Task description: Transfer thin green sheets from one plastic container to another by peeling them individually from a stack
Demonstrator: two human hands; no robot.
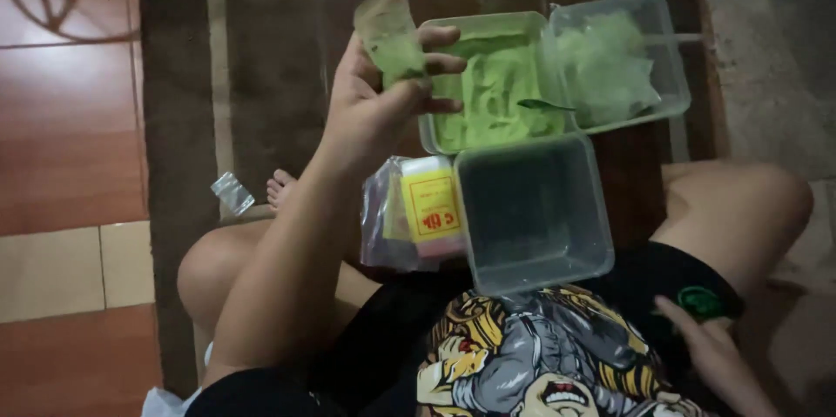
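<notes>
Fingers of my left hand (374,104) pinch a limp, light plastic packet (390,34) of green paste, gripped mid-body; my right hand (697,330) rests loosely open.

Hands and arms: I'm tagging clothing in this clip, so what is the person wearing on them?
Nothing shows on either. The left hand and its forearm are bare, with no glove, ring, watch or sleeve. The right hand is dim at the frame's lower edge, also bare as far as shows. Any sleeves are out of view.

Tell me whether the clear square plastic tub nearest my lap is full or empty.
Empty: the clear square plastic tub shows only its bare bottom.
</notes>
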